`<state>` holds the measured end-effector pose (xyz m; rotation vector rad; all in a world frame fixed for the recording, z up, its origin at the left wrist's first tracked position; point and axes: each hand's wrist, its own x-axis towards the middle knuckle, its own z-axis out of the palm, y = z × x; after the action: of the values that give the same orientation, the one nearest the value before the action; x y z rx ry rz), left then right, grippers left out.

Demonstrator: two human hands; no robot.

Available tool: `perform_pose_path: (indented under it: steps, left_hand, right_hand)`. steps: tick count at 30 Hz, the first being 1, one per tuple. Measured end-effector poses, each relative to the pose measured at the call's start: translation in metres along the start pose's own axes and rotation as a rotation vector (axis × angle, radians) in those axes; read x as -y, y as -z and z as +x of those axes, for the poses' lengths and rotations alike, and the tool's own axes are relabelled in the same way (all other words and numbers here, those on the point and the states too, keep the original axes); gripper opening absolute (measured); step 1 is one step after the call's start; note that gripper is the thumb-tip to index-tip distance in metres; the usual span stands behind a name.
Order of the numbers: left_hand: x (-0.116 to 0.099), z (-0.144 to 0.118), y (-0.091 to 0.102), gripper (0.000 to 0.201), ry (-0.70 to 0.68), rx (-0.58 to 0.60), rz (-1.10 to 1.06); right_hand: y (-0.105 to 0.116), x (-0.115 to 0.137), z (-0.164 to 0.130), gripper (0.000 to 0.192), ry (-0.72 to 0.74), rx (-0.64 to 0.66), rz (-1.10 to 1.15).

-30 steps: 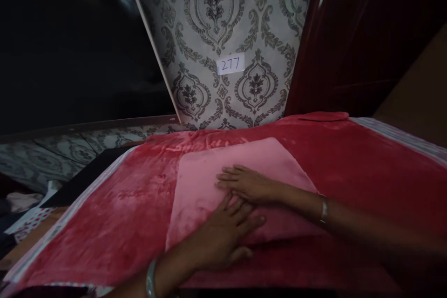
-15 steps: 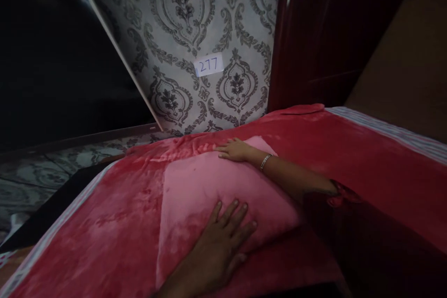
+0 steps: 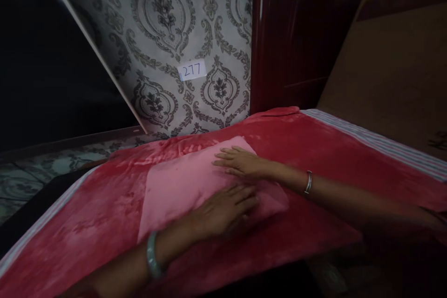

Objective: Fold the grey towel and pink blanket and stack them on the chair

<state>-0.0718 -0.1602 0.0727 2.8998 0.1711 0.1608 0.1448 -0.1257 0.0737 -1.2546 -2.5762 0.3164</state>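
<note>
The folded pink cloth [image 3: 181, 181] is lying flat in the middle of the red blanket [image 3: 314, 149]. It looks soft, light and limp, so it would likely sag unless taken by an edge or corner. The left hand [image 3: 223, 209] is pressing on its near right part, fingers spread flat. The right hand [image 3: 240, 164] is resting palm down near its far right corner, fingers extended, gripping nothing. Patterned wallpaper [image 3: 167, 32] with a numbered label [image 3: 192, 70] is standing beyond.

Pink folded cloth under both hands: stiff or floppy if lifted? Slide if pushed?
The pink cloth looks plush and soft, so probably floppy. Both hands, left hand and right hand, lie flat on it. On the fuzzy red blanket it likely drags.
</note>
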Motion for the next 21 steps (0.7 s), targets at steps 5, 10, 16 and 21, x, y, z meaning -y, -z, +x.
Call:
perform_pose_path:
  steps: [5, 10, 16, 21]
  left_hand:
    - [0.021, 0.038, -0.025, 0.061, -0.159, 0.012, 0.018]
    - [0.024, 0.031, -0.038, 0.061, -0.091, 0.035, -0.007]
    - [0.024, 0.031, -0.033, 0.060, -0.072, 0.070, -0.044]
    - [0.025, 0.031, -0.034, 0.058, -0.055, 0.085, -0.069]
  right_hand:
    - [-0.015, -0.031, 0.006, 0.053, -0.091, 0.032, -0.034]
    - [-0.028, -0.058, 0.021, 0.057, -0.083, -0.033, -0.075]
    - [-0.023, -0.087, 0.050, 0.060, -0.197, -0.031, -0.033]
    - [-0.020, -0.109, 0.065, 0.055, -0.361, -0.016, 0.046]
